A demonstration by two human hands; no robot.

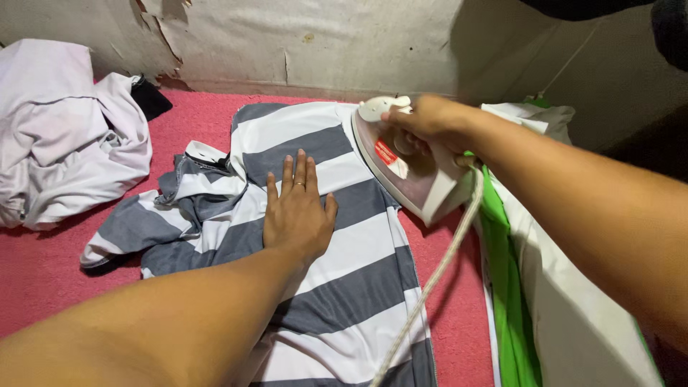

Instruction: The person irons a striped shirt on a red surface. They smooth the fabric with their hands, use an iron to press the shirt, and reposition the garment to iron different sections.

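While the left hand (297,211) lies flat with fingers together on a grey-and-white striped shirt (344,279), the right hand (430,118) grips a pink-and-white iron (412,168) tilted over its edge.
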